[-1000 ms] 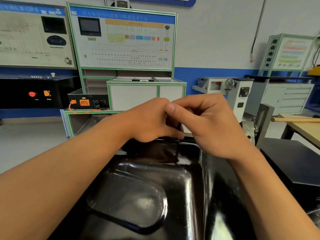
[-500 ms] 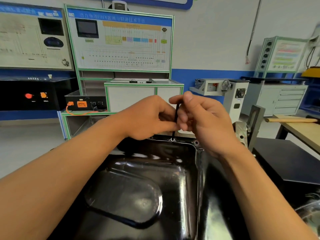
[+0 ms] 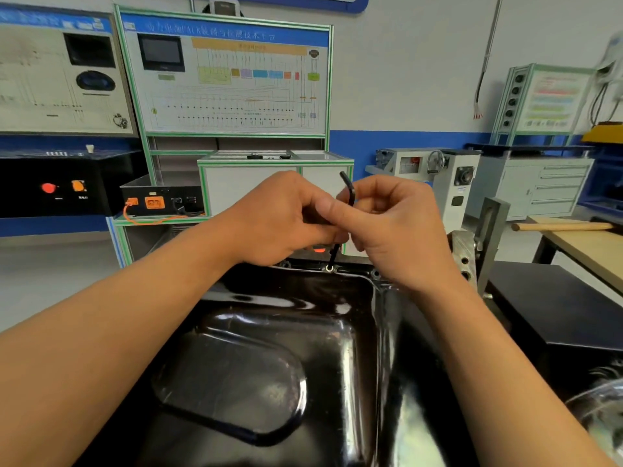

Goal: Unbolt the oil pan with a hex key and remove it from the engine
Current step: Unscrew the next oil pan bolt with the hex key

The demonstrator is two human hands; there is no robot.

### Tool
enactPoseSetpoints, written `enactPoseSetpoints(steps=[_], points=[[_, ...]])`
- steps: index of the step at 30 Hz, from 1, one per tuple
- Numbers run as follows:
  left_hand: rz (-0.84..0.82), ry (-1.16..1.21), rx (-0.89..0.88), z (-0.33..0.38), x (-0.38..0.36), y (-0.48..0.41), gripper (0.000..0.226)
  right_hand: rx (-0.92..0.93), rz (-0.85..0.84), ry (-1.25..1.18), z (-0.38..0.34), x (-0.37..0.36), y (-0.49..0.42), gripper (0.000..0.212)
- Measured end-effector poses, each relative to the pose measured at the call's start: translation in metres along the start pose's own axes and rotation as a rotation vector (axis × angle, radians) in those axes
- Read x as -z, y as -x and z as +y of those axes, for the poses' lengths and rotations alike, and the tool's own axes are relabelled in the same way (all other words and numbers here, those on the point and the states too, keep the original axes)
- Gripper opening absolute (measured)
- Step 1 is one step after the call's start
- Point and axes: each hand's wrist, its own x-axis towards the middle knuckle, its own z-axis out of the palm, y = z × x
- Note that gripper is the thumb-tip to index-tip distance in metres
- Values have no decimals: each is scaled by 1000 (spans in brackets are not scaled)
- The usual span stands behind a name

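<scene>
Bent end of the hex key (image 3: 347, 188) has swung up clear of the knuckles since a moment ago. Closest in, the black oil pan (image 3: 269, 365) fills the foreground – at its far rim the left hand (image 3: 279, 220) and right hand (image 3: 397, 227) both pinch the key's shaft, hiding its middle, tip down in a bolt (image 3: 329, 268). Behind – a grey metal block (image 3: 463, 257) to the right, and a green-framed training board (image 3: 222, 75).

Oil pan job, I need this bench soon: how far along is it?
Done: nothing I can confirm. In hand: left hand and right hand grip the hex key, its tip seated in a bolt on the far flange. Left: freeing that bolt, any others, then lifting off the oil pan, which sits in place.
</scene>
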Motion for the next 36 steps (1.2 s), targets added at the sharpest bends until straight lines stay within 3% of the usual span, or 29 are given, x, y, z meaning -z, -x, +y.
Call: enactPoseSetpoints(steps=[5, 8, 9, 11, 13, 17, 21, 23, 30, 33, 36], points=[[-4, 24, -22, 0, 1, 1, 13, 239, 167, 171, 4, -2, 3, 16], [-24, 14, -17, 1, 2, 1, 2, 387, 80, 304, 3, -3, 4, 14], [-21, 15, -14, 0, 3, 1, 11, 397, 4, 298, 2, -2, 4, 13], [-22, 8, -13, -1, 4, 3, 20, 297, -170, 177, -3, 3, 4, 14], [-38, 1, -30, 2, 3, 3, 16, 191, -287, 33, -7, 8, 3, 9], [-81, 3, -53, 7, -1, 3, 51, 197, -273, 19, -11, 6, 4, 10], [-90, 47, -17, 3, -1, 4, 32, 130, -281, -4, -12, 5, 5, 7], [-100, 60, -17, 2, -2, 4, 35, 97, -289, 0, -12, 5, 5, 2], [-184, 152, -4, -2, 5, 4, 39, 52, -350, -98, -9, 10, 5, 26], [-200, 195, 4, 1, 1, 4, 28, 40, -256, -232, -2, 8, 4, 22], [-85, 167, 67, -1, -3, -1, 3, -28, 30, -354, 5, 2, 1, 10]])
